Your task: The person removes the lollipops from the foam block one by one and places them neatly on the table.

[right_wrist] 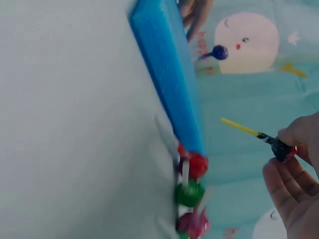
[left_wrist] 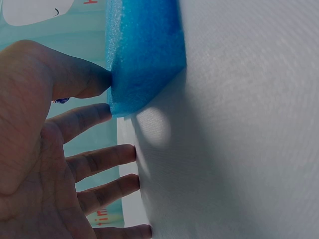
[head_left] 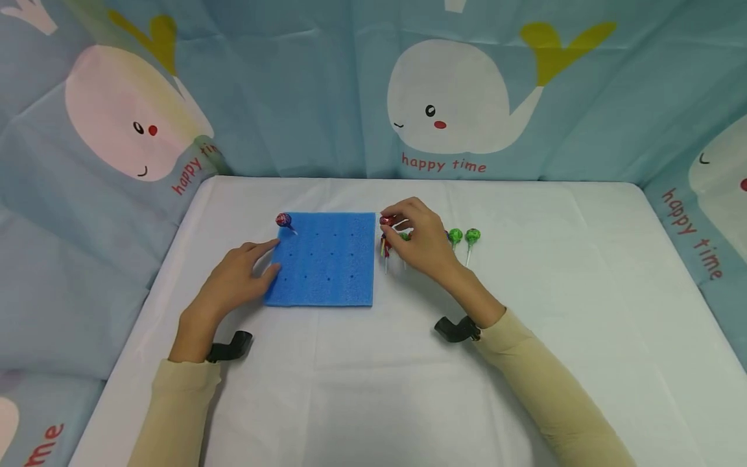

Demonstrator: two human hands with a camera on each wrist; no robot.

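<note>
A blue foam board (head_left: 340, 292) with rows of small holes lies flat on the white table. One lollipop (head_left: 283, 220) in a red and blue wrapper stands tilted in its far left corner. My left hand (head_left: 230, 282) touches the board's left edge with thumb and index fingertip, the other fingers spread straight. Just past the board's right edge, my right hand (head_left: 428, 241) pinches a dark-and-red wrapped lollipop (right_wrist: 284, 151) by its head between thumb and fingers. In the right wrist view, its yellow stick points away from the hand, towards the board's side.
Right of the board lies a row of lollipops, partly hidden under my right hand: a red one (right_wrist: 195, 165), a green one (right_wrist: 190, 193) and a pink one (right_wrist: 193, 224) among them. Two green lollipops (head_left: 473, 235) lie at the row's right end. Whale-print curtains (head_left: 292, 97) surround the table.
</note>
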